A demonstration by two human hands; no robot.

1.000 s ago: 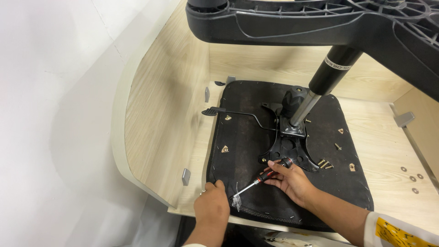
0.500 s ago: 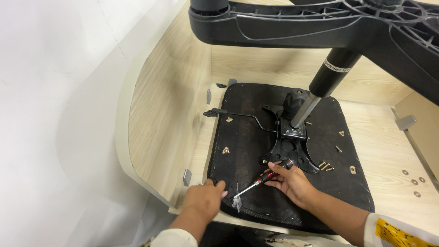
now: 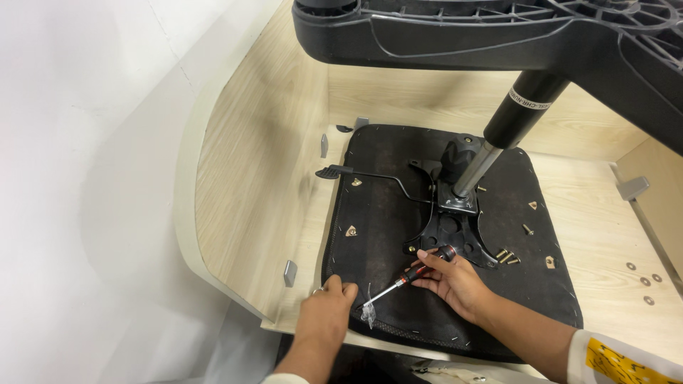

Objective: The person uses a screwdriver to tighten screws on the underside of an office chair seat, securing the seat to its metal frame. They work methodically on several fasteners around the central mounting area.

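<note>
1. Bracing with my left hand (image 3: pixel 324 309), fingers curled loosely and holding nothing, knuckles resting at the near-left edge of the black seat underside (image 3: pixel 384 213). A ring shows on one finger.
2. Just right of that hand, a small scrap of clear plastic (image 3: pixel 368 313) lies at the screwdriver's tip. Risk, in my judgement: the tip could snag it and skid on the fabric.
3. My right hand (image 3: pixel 455 281) is closed around the handle of the red-and-black screwdriver (image 3: pixel 409 276), shaft pointing down-left toward the near seat edge. One screwdriver counted.
4. One black mounting plate (image 3: pixel 452 227) sits at the seat's centre, carrying one gas cylinder (image 3: pixel 498 139) that rises to the five-armed base (image 3: pixel 498 35) overhead. Risk: the base hangs above my hands and is top-heavy; if the plate is not fully fastened, it could tip.
5. One lever (image 3: pixel 356 173) runs left from the plate.
6. Loose brass screws (image 3: pixel 506 256) lie right of the plate: I count about three in the cluster, others scattered singly. Risk: they roll off.
7. Three washers (image 3: pixel 640 277) lie far right on the wooden shell (image 3: pixel 256 178); easily lost.
</note>
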